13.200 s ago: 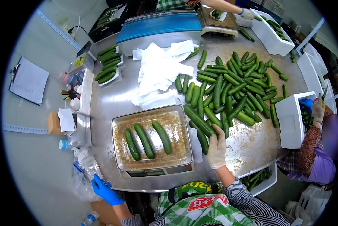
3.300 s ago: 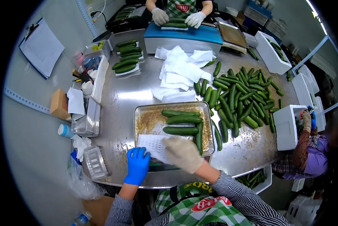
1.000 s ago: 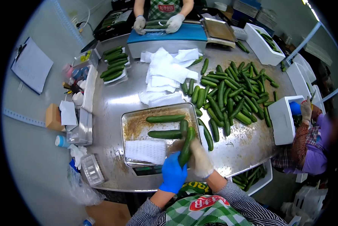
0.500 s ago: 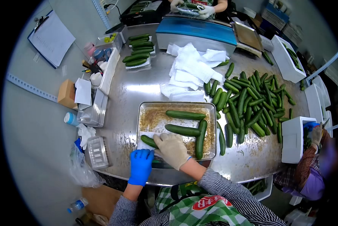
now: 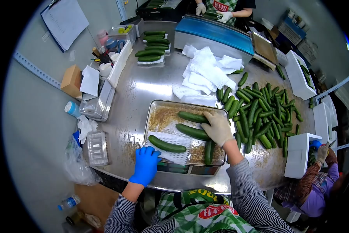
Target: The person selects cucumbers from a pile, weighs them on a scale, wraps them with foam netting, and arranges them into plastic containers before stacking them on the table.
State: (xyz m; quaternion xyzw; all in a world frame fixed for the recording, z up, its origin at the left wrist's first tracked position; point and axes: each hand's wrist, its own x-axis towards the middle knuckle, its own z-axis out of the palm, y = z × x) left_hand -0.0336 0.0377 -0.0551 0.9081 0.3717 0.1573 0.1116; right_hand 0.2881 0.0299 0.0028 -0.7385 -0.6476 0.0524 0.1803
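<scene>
A metal tray (image 5: 159,116) stands on the steel table. In it a white foam net (image 5: 174,157) lies at the lower left with one cucumber (image 5: 167,144) across it. My left hand (image 5: 145,165), in a blue glove, is closed at the net's lower left edge; its fingertips appear to pinch that edge. My right hand (image 5: 218,128), in a pale glove, reaches over the tray's right side, its fingers curved over the right ends of an upper cucumber (image 5: 192,117) and a middle cucumber (image 5: 192,132). Below it lies an upright-placed cucumber (image 5: 209,152).
A large cucumber pile (image 5: 260,116) lies right of the tray, with white foam nets (image 5: 205,73) behind it. Further back are a blue-topped machine (image 5: 213,35) and a co-worker's gloved hands. White boxes (image 5: 298,155) line the right; an empty clear container (image 5: 97,147) is left.
The cucumber on the net now lies uncovered, where my right hand was over it. My right hand has moved up and right to the other cucumbers. My left hand stays near the net's edge.
</scene>
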